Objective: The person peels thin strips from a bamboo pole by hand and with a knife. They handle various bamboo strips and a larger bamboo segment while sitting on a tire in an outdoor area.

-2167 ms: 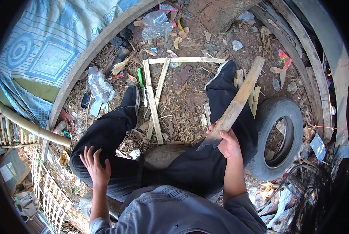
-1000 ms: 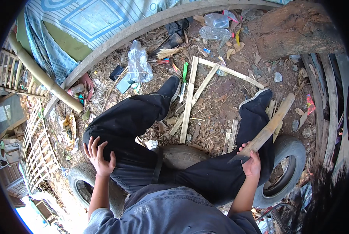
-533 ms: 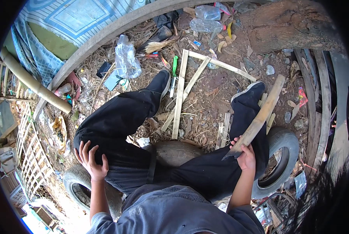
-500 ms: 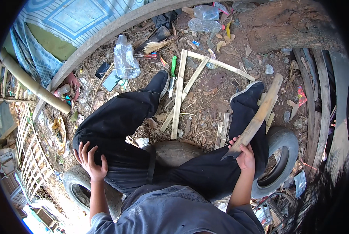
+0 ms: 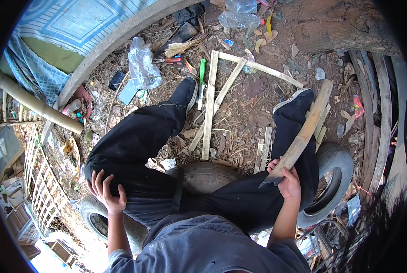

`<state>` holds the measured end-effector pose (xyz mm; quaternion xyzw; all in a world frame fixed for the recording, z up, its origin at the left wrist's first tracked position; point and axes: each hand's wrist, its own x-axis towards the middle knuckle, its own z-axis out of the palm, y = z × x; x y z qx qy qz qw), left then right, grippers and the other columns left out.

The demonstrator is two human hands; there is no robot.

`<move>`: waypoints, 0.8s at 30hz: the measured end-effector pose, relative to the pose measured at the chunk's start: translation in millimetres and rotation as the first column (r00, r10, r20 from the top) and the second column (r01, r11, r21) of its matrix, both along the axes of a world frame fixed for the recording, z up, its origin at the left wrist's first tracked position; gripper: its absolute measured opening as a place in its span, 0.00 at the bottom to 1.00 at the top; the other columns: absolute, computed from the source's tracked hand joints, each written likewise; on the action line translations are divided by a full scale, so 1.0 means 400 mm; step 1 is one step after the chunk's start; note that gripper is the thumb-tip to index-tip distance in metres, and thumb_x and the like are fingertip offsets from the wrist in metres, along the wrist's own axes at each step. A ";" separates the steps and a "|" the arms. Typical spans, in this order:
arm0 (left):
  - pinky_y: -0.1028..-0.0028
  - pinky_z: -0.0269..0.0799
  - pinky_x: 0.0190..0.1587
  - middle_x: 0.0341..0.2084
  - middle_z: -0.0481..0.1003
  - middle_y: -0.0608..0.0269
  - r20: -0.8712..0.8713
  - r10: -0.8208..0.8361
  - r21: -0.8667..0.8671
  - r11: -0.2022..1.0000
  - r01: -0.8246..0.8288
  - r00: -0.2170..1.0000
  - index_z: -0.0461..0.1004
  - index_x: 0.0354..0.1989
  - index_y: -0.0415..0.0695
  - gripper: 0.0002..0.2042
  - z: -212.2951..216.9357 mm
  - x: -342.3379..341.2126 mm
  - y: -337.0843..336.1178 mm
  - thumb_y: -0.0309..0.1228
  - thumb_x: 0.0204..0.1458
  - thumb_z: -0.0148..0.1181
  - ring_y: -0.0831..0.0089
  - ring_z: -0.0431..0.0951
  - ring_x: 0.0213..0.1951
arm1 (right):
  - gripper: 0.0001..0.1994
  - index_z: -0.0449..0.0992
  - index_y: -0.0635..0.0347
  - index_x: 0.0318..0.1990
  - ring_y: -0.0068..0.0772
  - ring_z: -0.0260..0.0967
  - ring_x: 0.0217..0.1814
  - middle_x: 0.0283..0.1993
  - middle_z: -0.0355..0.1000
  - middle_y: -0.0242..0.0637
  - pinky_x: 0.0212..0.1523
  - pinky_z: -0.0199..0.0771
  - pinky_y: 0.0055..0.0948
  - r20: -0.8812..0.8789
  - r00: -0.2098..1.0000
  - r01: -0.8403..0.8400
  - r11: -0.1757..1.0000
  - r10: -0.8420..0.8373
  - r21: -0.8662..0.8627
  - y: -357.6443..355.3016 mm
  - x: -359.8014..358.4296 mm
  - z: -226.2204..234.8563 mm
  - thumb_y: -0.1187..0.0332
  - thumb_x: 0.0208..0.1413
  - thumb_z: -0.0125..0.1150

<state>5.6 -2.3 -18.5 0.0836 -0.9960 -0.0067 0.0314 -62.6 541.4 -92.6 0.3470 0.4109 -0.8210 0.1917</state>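
Fingers spread, my left hand [image 5: 108,193] rests on the black trouser leg at my left knee and holds nothing. My right hand [image 5: 289,183] is closed around the lower end of a split bamboo piece [image 5: 309,127], over my right thigh. The piece slants up and to the right above my right shin, its near end jagged and dark. Between my feet, flat bamboo strips [image 5: 209,113] lie on the ground in an angular shape. A knife with a green handle [image 5: 202,72] lies beside them, near my left shoe.
Tyres [image 5: 337,173] stand beside and beneath my legs. A clear plastic bag [image 5: 143,66], a phone-like flat object [image 5: 128,92] and plastic bottles [image 5: 239,19] litter the ground ahead. A thick log [image 5: 344,27] lies far right; a bamboo pole [image 5: 39,103] and lattice [image 5: 39,182] are at left.
The view has shifted slightly, so the ground appears a little displaced. My right hand keeps its hold on the bamboo piece, and my left hand stays on the knee.
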 end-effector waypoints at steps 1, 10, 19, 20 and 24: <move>0.44 0.35 0.71 0.56 0.70 0.52 -0.001 -0.001 -0.003 1.000 0.001 1.000 0.76 0.44 0.45 0.17 0.000 0.000 -0.001 0.36 0.45 0.58 0.49 0.60 0.67 | 0.27 0.60 0.66 0.62 0.52 0.69 0.61 0.56 0.69 0.49 0.65 0.66 0.55 0.004 1.000 0.002 1.000 -0.002 -0.003 -0.007 -0.007 0.003 0.75 0.55 0.60; 0.44 0.35 0.71 0.56 0.70 0.51 -0.041 -0.014 -0.020 1.000 0.013 0.999 0.76 0.44 0.46 0.16 0.002 -0.003 0.003 0.36 0.45 0.59 0.49 0.60 0.67 | 0.30 0.59 0.68 0.62 0.52 0.69 0.61 0.54 0.69 0.50 0.66 0.66 0.54 -0.036 0.997 -0.061 0.997 0.062 0.047 -0.032 -0.028 0.012 0.77 0.51 0.63; 0.45 0.36 0.72 0.56 0.70 0.53 -0.041 -0.008 0.006 1.000 0.009 0.999 0.76 0.44 0.47 0.17 0.003 0.000 0.005 0.35 0.43 0.59 0.52 0.61 0.67 | 0.26 0.59 0.69 0.61 0.51 0.70 0.60 0.54 0.70 0.50 0.64 0.70 0.51 -0.009 0.998 -0.066 0.996 0.067 0.067 -0.011 0.000 -0.011 0.82 0.54 0.58; 0.45 0.36 0.72 0.56 0.70 0.53 -0.042 -0.011 0.009 1.000 0.011 0.999 0.76 0.44 0.47 0.17 0.003 0.000 0.007 0.35 0.43 0.59 0.52 0.61 0.67 | 0.26 0.59 0.69 0.61 0.51 0.70 0.60 0.54 0.70 0.50 0.64 0.70 0.51 -0.009 0.998 -0.063 0.996 0.064 0.069 -0.010 0.001 -0.009 0.82 0.54 0.58; 0.45 0.36 0.72 0.56 0.70 0.53 -0.065 -0.020 0.013 1.000 0.021 0.998 0.76 0.43 0.46 0.16 0.001 0.003 0.010 0.35 0.43 0.59 0.52 0.61 0.67 | 0.26 0.59 0.68 0.61 0.50 0.71 0.59 0.54 0.70 0.50 0.63 0.70 0.51 0.001 0.999 -0.046 0.995 0.047 0.084 -0.004 0.000 -0.014 0.81 0.55 0.58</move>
